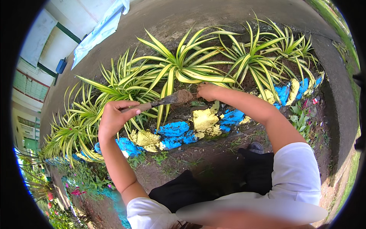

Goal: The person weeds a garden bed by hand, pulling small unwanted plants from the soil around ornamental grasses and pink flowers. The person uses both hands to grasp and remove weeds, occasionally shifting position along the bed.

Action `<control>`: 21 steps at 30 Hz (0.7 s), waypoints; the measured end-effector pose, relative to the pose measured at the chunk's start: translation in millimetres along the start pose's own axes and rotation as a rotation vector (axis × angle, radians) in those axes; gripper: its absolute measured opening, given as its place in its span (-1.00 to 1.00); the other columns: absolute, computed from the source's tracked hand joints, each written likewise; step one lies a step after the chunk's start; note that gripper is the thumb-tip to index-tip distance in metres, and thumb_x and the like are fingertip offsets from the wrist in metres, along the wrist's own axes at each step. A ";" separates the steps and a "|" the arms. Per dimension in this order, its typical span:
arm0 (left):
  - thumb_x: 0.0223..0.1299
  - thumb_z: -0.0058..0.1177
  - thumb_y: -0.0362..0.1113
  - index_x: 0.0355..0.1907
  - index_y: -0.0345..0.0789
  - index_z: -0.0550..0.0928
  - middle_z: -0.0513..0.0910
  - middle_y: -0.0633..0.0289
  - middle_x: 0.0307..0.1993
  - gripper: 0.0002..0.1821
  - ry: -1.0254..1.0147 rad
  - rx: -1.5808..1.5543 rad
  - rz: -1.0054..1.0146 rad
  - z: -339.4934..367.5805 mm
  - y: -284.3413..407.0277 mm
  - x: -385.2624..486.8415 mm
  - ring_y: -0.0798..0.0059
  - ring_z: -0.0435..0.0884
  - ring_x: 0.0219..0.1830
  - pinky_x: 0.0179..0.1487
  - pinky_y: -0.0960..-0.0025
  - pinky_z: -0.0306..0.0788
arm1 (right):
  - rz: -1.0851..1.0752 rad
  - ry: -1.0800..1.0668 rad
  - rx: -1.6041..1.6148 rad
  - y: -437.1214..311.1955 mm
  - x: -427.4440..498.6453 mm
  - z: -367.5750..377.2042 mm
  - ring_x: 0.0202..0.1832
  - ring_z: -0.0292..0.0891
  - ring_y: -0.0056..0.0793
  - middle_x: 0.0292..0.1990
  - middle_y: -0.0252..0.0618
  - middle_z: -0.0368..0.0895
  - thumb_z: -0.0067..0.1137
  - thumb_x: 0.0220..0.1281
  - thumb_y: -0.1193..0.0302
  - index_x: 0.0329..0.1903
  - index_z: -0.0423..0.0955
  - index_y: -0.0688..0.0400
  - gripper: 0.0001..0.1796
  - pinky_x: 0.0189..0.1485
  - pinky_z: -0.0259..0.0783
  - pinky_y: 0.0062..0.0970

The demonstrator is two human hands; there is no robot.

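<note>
My left hand point(115, 117) grips the wooden handle of a small garden trowel point(165, 100). Its dark metal blade points right and carries brown soil point(184, 96) at the tip. Just beyond that tip, my right hand point(208, 91) reaches in low at the base of a variegated plant point(177, 61) with long green and yellow leaves. The fingers of this hand are curled and partly hidden, so whether they hold anything is unclear. Below both hands runs a border of rough stones, among them a yellow-painted stone point(204, 118) and a blue-painted stone point(174, 129).
More striped plants point(250, 58) fill the bed on both sides. Behind them lies concrete pavement point(137, 25), with a building wall at upper left. A shoe point(255, 148) stands on the dirt close to the stones. Pink-flowered plants point(83, 183) grow at lower left.
</note>
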State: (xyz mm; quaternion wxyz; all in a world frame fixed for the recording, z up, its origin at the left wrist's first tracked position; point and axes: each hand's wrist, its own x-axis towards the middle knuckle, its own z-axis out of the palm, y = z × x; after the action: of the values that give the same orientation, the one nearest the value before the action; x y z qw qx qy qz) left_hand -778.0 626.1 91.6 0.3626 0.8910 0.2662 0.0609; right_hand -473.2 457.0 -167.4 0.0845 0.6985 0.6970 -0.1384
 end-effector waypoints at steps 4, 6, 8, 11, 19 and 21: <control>-0.01 0.44 -0.26 -0.17 -0.31 0.80 0.75 0.09 -0.46 -0.69 -0.023 0.207 0.082 20.4 -9.2 8.1 0.46 0.62 -0.49 -0.30 0.35 0.48 | -0.056 -0.053 -0.278 1.5 11.9 11.2 0.27 0.36 -0.17 0.03 -0.19 0.66 0.14 0.14 0.50 -0.15 0.71 0.17 -0.76 0.26 0.43 -0.26; -0.01 0.44 -0.24 -0.18 -0.28 0.80 0.74 0.06 -0.46 -0.70 -0.025 0.270 0.086 34.1 -13.4 18.7 0.37 0.64 -0.49 -0.29 0.33 0.50 | -0.070 0.008 -0.396 5.8 17.9 15.2 0.17 0.42 -0.20 -0.12 -0.24 0.71 0.14 0.10 0.50 -0.42 0.70 0.19 -0.85 0.16 0.48 -0.33; -0.02 0.43 -0.19 -0.21 -0.24 0.81 0.73 0.02 -0.46 -0.71 -0.008 0.319 0.123 45.3 -16.6 28.3 0.21 0.69 -0.47 -0.26 0.28 0.53 | -0.104 0.045 -0.411 22.6 18.4 17.0 0.18 0.41 -0.20 -0.11 -0.21 0.68 0.12 0.13 0.48 -0.31 0.68 0.21 -0.84 0.15 0.51 -0.30; -0.02 0.43 -0.17 -0.22 -0.23 0.81 0.73 0.01 -0.45 -0.71 -0.007 0.355 0.106 55.9 -19.6 35.2 0.15 0.72 -0.42 -0.22 0.23 0.56 | 0.024 0.160 -1.658 75.0 10.3 10.4 0.12 0.41 -0.28 -0.16 -0.22 0.60 0.03 0.25 0.44 -0.09 0.55 0.20 -0.78 0.17 0.53 -0.23; 0.00 0.40 -0.13 -0.25 -0.17 0.82 0.75 0.05 -0.38 -0.74 0.000 0.501 0.106 68.4 -18.1 47.5 0.09 0.72 -0.32 -0.15 0.13 0.56 | 0.252 0.559 -0.650 118.6 -46.1 8.3 -0.25 0.46 -0.30 -0.39 -0.26 0.43 0.01 0.27 0.42 -0.20 0.41 0.05 -0.93 0.10 0.47 -0.03; -0.01 0.42 -0.14 -0.23 -0.14 0.82 0.74 0.02 -0.40 -0.74 0.057 0.578 0.131 76.0 -18.6 52.9 0.07 0.72 -0.32 -0.17 0.13 0.56 | 0.225 0.785 -0.758 114.5 -61.0 4.2 -0.30 0.47 -0.25 -0.42 -0.18 0.44 0.06 0.16 0.45 -0.30 0.41 0.12 -0.94 0.08 0.49 -0.05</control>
State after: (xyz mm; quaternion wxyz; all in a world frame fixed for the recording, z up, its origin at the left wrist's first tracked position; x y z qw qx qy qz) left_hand -718.1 617.9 19.1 0.0817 0.9706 0.2244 0.0308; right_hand -358.8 396.1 -161.0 0.0782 0.6886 0.5981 0.4026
